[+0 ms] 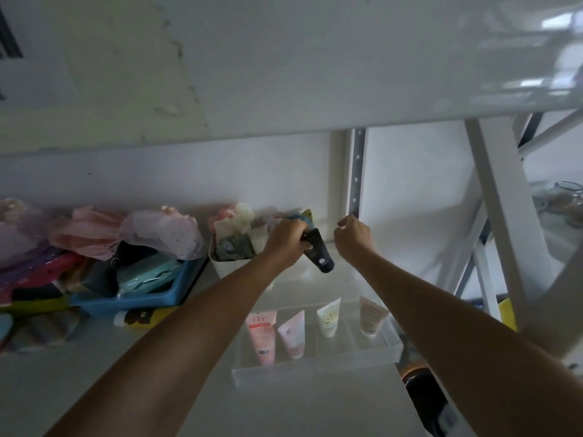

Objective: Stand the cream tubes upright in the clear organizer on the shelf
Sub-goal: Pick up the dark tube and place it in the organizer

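At centre frame the left hand (285, 239) grasps a black cream tube (318, 252) in its fingers, long axis tilted, cap toward lower right, above the rear of the clear organizer (315, 364). The right hand (353, 236), loosely curled and holding nothing, hovers just beside it.

Five cream tubes: four stand in the clear organizer (315, 364) — pink (262, 335), pale pink (292, 334), white (328, 316), beige (370, 315) — and one black tube (320, 253) above it. Two hands, left (284, 241) and right (351, 236). One blue basket (138, 301), left of the organizer.
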